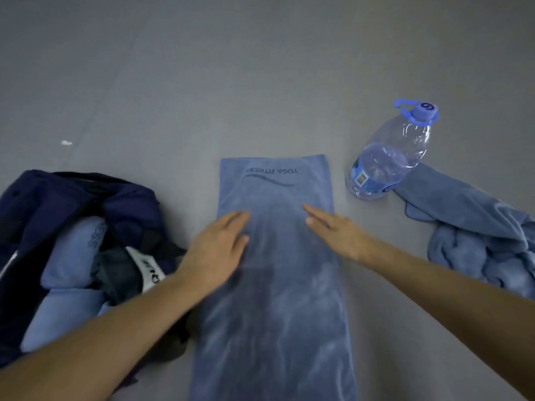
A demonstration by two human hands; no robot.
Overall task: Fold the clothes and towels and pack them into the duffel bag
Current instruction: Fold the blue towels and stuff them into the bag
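A long blue towel (275,285) printed "YOGA FITNESS" lies flat on the grey floor as a narrow strip running away from me. My left hand (217,244) presses flat on its left side, fingers straight. My right hand (333,230) rests flat on its right side, fingers straight. To the left sits the open dark navy duffel bag (37,204), holding rolled blue towels (69,256) and dark clothing with a white band. A crumpled blue towel (477,238) lies at the right.
A large clear plastic water bottle (388,157) with a blue cap and label stands just right of the towel's far end, touching the crumpled towel's edge. Bare grey floor stretches beyond the towel. A small white scrap (66,142) lies at the far left.
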